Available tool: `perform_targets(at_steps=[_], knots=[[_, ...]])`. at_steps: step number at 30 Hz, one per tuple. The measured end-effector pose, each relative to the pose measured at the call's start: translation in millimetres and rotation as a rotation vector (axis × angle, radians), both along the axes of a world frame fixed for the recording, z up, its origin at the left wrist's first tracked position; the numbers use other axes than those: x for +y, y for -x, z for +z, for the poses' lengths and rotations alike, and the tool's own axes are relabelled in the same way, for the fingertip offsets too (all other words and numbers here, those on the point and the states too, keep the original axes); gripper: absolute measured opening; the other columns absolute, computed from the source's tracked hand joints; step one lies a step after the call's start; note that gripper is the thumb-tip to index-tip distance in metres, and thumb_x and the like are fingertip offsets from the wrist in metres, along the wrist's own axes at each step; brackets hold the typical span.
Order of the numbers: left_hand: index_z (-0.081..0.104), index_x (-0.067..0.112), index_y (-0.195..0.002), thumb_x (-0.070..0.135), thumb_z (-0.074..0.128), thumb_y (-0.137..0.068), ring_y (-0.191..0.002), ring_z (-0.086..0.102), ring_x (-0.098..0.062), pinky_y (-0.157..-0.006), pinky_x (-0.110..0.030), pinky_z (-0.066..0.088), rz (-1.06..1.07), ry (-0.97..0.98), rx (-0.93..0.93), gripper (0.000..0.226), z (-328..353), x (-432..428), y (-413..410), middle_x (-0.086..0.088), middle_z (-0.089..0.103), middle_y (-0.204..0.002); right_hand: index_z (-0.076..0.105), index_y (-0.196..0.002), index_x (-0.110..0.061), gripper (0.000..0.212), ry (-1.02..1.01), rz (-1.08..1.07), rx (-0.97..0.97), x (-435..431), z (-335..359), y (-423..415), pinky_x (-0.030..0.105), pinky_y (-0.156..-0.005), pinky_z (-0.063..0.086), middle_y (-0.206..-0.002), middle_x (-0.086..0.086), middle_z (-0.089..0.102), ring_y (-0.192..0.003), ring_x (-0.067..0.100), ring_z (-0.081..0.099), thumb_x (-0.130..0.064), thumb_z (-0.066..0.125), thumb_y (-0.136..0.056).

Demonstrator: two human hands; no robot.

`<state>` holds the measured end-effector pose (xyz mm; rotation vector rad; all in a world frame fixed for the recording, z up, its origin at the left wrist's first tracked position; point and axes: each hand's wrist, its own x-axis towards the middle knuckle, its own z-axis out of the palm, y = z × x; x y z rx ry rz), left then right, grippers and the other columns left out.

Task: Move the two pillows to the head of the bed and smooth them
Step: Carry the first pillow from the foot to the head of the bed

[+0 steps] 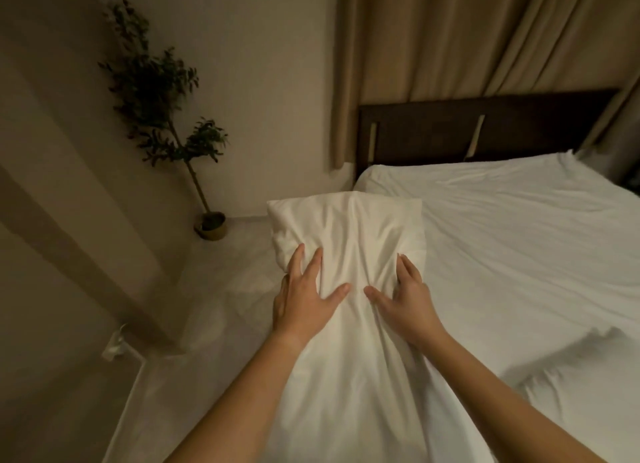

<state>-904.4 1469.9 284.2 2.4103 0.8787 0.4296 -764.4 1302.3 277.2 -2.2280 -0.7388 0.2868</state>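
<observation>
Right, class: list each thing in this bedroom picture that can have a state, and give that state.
pillow: creased, short of the headboard, under both hands
left hand: fingers spread flat, pressing pillow
right hand: fingers bent, gripping pillow fabric
bed sheet: wrinkled
curtain: drawn
plant: upright in pot

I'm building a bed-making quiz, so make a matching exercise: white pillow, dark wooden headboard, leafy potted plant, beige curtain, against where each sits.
1 white pillow
2 dark wooden headboard
3 leafy potted plant
4 beige curtain

a floor, by the wall
b behind the headboard
c far end of the bed
d foreground, creased

Pairs: 1d, 2c, 3a, 4b
</observation>
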Motion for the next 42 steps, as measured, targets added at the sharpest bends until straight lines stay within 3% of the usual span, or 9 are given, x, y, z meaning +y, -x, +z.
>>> perform_targets(at_steps=[11,21,31,42], knots=[[0.024,0.041,-0.168,0.085,0.056,-0.087,-0.157,0.03,-0.028,-0.119,-0.046,0.041,-0.184,-0.035,-0.002,0.098,13.3,102.5,-199.4,0.015,0.003,-0.177,0.02,-0.17,-0.012,0.102,-0.033,-0.14,-0.033,79.4,8.0,-174.6,0.044,-0.129,0.027,-0.177,0.007,0.02,-0.159,0.032,0.029,-0.058,0.072,-0.095],[0.026,0.035,-0.169,0.079,0.061,-0.09,-0.163,0.017,-0.02,-0.127,-0.044,0.029,-0.372,0.011,-0.045,0.097,24.2,176.0,-382.1,0.012,0.004,-0.178,0.022,-0.17,-0.012,0.102,-0.01,-0.321,-0.05,137.6,20.9,-321.4,0.047,-0.128,0.029,-0.176,0.008,0.022,-0.158,0.035,0.031,-0.059,0.071,-0.094],[0.024,0.039,-0.168,0.084,0.056,-0.088,-0.161,0.02,-0.022,-0.123,-0.047,0.033,-0.614,0.02,0.009,0.097,3.2,268.5,-574.6,0.014,0.006,-0.176,0.022,-0.17,-0.016,0.104,0.0,-0.597,-0.008,219.2,0.9,-456.8,0.051,-0.127,0.033,-0.176,0.006,0.024,-0.155,0.037,0.035,-0.064,0.071,-0.092],[0.024,0.038,-0.168,0.086,0.052,-0.087,-0.157,0.03,-0.025,-0.118,-0.047,0.043,-0.912,-0.038,0.037,0.098,12.8,320.7,-775.2,0.013,0.007,-0.176,0.026,-0.169,-0.014,0.095,-0.061,-0.848,-0.032,275.0,15.4,-585.1,0.05,-0.129,0.027,-0.174,0.006,0.028,-0.16,0.027,0.027,-0.05,0.074,-0.096]])
